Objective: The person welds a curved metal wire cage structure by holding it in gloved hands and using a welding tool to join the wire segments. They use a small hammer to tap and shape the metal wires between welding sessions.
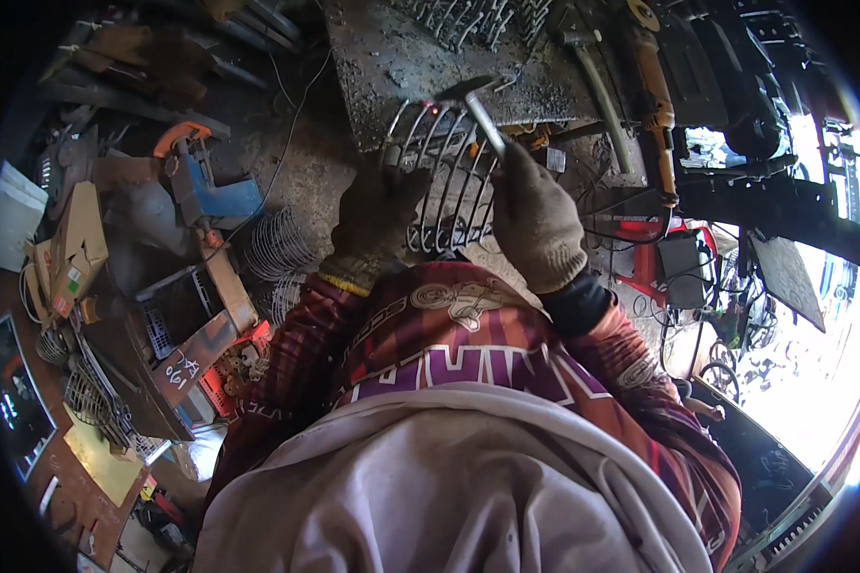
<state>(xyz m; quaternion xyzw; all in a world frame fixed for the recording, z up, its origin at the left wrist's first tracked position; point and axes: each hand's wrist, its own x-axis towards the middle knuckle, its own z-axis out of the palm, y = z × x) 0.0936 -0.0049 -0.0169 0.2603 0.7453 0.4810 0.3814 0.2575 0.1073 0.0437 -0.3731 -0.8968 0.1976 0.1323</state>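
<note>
My left hand [377, 215], in a dark, worn work glove, is closed on the left side of a rack of curved metal bars [459, 181]. The rack is between my body and the work table, its far end by the table edge. A small red glowing spot shows near its far left end. In my right hand [542, 224], also gloved, is the pale metal handle of a hammer [485, 124]. The hammer's dark head lies over the far end of the bars; whether it touches them I cannot tell. Gloves hide parts of the rack and handle.
Ahead stands a scarred metal table [377, 72] with several bent rods [478, 24] on it. A long-handled hammer [602, 95] and an orange angle grinder [656, 105] lie at its right. Left are a blue machine with an orange handle [215, 191], wire coils [282, 244] and cardboard [78, 248].
</note>
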